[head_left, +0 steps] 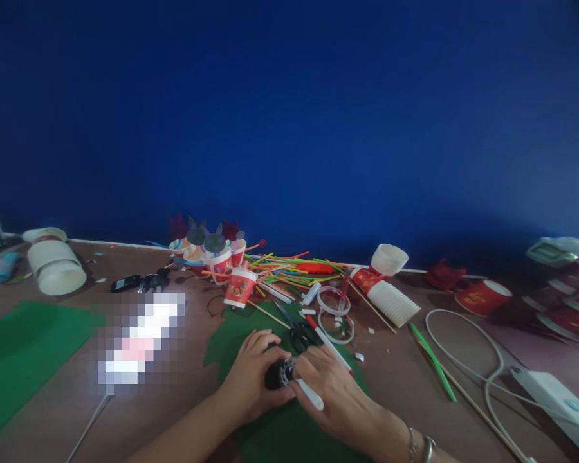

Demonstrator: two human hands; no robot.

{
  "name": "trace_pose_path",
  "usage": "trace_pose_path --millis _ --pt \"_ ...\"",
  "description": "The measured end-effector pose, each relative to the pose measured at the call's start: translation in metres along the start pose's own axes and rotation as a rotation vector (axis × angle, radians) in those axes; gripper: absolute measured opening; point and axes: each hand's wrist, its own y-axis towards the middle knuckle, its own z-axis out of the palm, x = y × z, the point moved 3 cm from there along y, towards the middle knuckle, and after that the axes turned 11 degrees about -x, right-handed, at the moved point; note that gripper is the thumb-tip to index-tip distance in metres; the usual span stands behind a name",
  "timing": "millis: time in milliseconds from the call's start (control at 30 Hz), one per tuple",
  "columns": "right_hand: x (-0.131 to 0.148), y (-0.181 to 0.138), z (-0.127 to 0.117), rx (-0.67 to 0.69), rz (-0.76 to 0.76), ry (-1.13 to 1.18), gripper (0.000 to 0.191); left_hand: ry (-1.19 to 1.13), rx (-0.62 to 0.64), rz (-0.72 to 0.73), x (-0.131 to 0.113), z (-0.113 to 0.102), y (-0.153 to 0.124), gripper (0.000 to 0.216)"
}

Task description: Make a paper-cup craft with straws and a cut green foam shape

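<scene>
My left hand (258,373) is wrapped round a small black round object (273,375) with a grey ring at its right end; I cannot tell its exact kind. Closed beside it, my right hand (325,386) grips a slim tool with a white rounded handle (311,395), whose working end is hidden against the black object. Both hands are above green paper (289,440). Just beyond them lie dark-handled scissors (303,333), a red-and-white marker (329,344), and clear tape rolls (335,301).
Red paper cups with animal-shaped cutouts (215,254) stand at the back, near coloured pipe cleaners (294,267). Stacked paper cups (386,296) lie to the right, with a white cable (499,360) and a power strip (560,405). Car keys (125,283) and green paper (29,360) are left.
</scene>
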Motion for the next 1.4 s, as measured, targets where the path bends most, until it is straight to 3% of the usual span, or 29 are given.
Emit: trace_pose_path --millis 233,400,600,733,1000,1167,1400 --pt "-0.022 -0.004 0.006 -0.061 0.269 0.378 0.006 0.016 0.075 -0.032 -0.005 -0.006 0.003 0.043" --pt "-0.039 -0.001 0.009 -0.125 0.482 0.600 0.014 0.012 0.082 -0.048 -0.004 -0.006 0.004 0.046" --pt "-0.048 -0.005 0.016 -0.335 0.965 1.381 0.021 -0.004 0.085 -0.061 -0.004 -0.005 0.003 0.046" --pt "-0.047 -0.001 0.024 -0.377 1.074 1.679 0.019 -0.013 0.093 -0.058 -0.003 -0.005 0.003 0.046" --pt "-0.058 0.000 0.028 -0.689 1.010 1.600 0.019 -0.071 0.088 -0.042 -0.001 -0.005 0.002 0.047" --pt "-0.053 -0.006 0.029 -0.668 0.889 1.401 0.020 -0.180 0.042 -0.124 0.007 -0.013 0.003 0.041" --pt "-0.054 -0.009 0.033 -0.584 0.877 1.302 0.020 -0.204 0.019 -0.152 0.019 -0.019 0.004 0.038"
